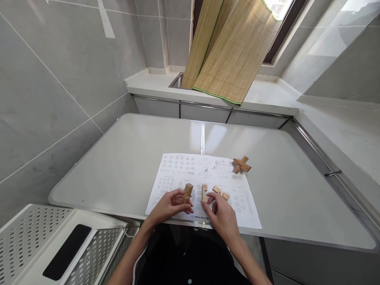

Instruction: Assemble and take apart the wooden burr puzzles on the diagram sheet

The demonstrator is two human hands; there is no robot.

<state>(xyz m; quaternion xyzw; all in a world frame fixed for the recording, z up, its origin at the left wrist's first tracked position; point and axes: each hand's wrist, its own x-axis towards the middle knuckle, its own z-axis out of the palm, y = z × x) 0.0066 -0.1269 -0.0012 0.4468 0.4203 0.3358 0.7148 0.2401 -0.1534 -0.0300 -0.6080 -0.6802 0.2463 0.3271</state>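
The desk (133, 150) carries a printed sheet (173, 172) that lies along the middle of its near edge, and the wooden pieces lie on or above that sheet. The left hand (168, 206), left of the sheet's middle and near the desk's near edge, is closed, thumb against fingers, around a wooden block (188, 190). The block's long axis rises away from the fingers and leans a little toward the desk's right edge, with its flat end uppermost; fingers cover too much to tell whether it is one piece or two. The right hand (222, 217) is partly curled, its thumb and forefinger nearly together on the near end of a notched bar (204, 190); whether the bar rests on the sheet or is slightly raised, I cannot tell. This bar lies just right of the left hand's block, apart from it, between the two hands, and the right hand is the nearer, touching it. Its long axis runs from the desk's near edge toward the far edge, free end pointing far, the notch opening toward the right edge. Just beyond the right hand, a second notched piece (221, 192) lies aslant, one end toward the desk's far left corner and the other toward the near right corner. A cross-shaped wooden assembly (242, 164) sits at the sheet's far right corner, well apart from both hands.
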